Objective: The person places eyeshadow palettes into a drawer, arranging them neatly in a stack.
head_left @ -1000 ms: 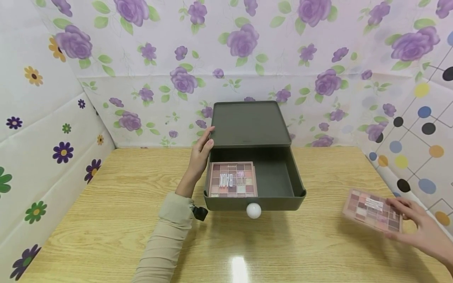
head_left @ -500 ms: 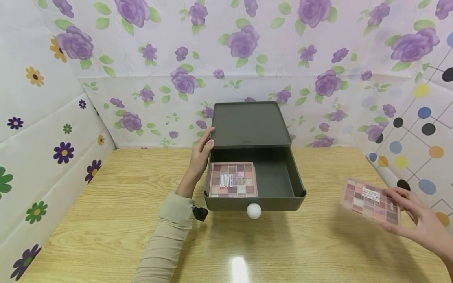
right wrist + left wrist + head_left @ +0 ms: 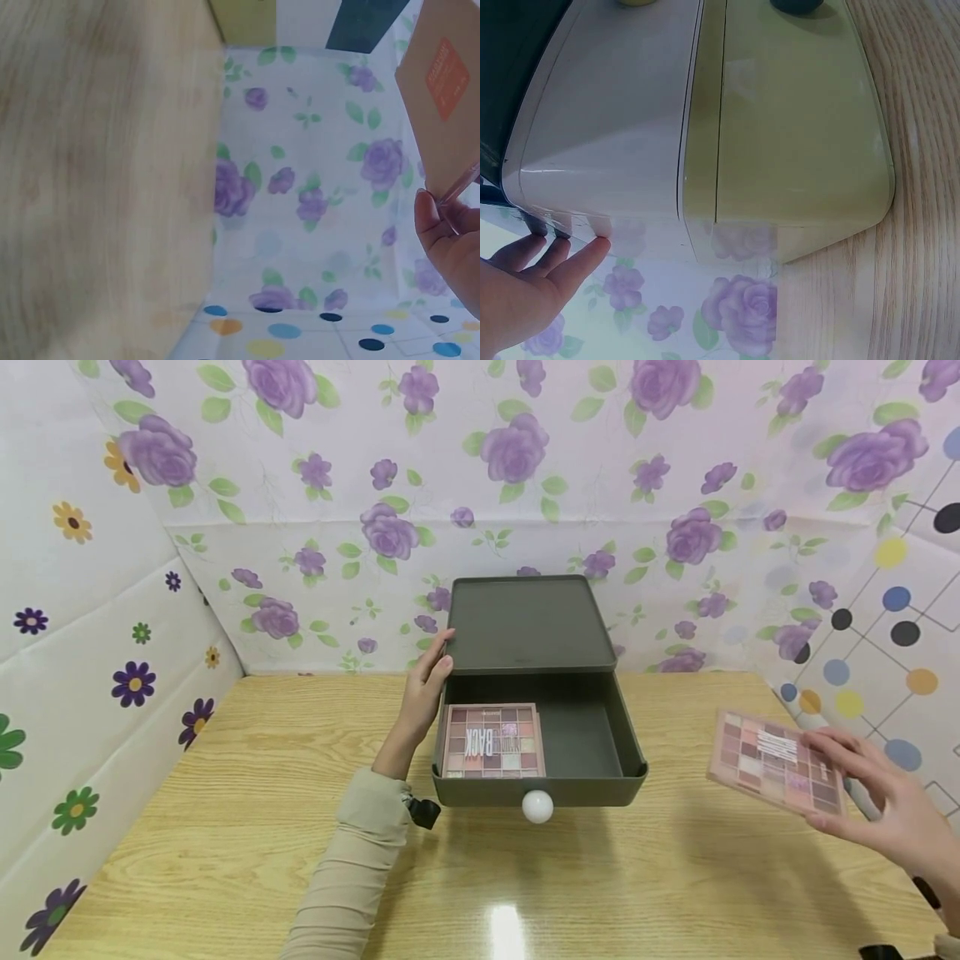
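My right hand (image 3: 885, 797) pinches an eyeshadow palette (image 3: 776, 764) by its right edge, thumb below and fingers above. It is held tilted over the table's right side. In the right wrist view the palette's plain brown back (image 3: 427, 112) shows an orange label. A small drawer cabinet (image 3: 531, 622) with a dark grey-green top stands at centre. Its top drawer (image 3: 583, 735) is pulled out, and another palette (image 3: 493, 742) lies in the left half. My left hand (image 3: 422, 693) rests against the cabinet's left side; its extended fingertips touch it in the left wrist view.
Below the top drawer, the left wrist view shows a white drawer (image 3: 607, 112) and a yellow-green one (image 3: 802, 120), both pushed in. A white knob (image 3: 537, 807) juts from the pulled-out drawer. Flowered cloth (image 3: 300, 568) covers the walls behind the wooden table (image 3: 300, 760).
My right hand has raised the palette and shifted it slightly left. The left hand, the drawer and the palette inside it stay put.
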`<action>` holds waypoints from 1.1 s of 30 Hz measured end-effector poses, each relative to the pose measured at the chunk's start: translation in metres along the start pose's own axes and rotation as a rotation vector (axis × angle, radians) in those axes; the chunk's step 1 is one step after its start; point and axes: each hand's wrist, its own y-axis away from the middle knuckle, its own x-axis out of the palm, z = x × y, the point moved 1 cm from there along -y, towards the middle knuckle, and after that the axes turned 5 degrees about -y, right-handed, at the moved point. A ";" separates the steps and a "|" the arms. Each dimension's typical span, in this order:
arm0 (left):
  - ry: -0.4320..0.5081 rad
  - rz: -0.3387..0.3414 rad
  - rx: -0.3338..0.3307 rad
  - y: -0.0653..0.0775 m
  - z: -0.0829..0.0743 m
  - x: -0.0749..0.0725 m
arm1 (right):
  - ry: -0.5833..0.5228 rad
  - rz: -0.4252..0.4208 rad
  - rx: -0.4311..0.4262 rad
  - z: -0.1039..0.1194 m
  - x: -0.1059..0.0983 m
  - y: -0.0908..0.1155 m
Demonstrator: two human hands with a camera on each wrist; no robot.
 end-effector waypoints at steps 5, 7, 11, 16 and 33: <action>-0.012 0.004 -0.002 0.000 0.000 0.000 | -0.001 0.010 -0.032 0.010 0.001 -0.011; -0.019 0.004 -0.001 0.000 -0.001 0.000 | -0.012 0.015 -0.032 0.014 0.001 -0.015; -0.019 0.005 -0.002 0.000 -0.002 0.000 | -0.005 0.019 -0.046 0.020 0.003 -0.022; -0.014 0.013 -0.005 0.000 -0.003 0.000 | -0.026 0.032 -0.105 0.029 0.004 -0.033; -0.013 0.013 0.020 0.000 -0.001 -0.001 | -0.225 0.045 -0.263 0.053 0.032 -0.066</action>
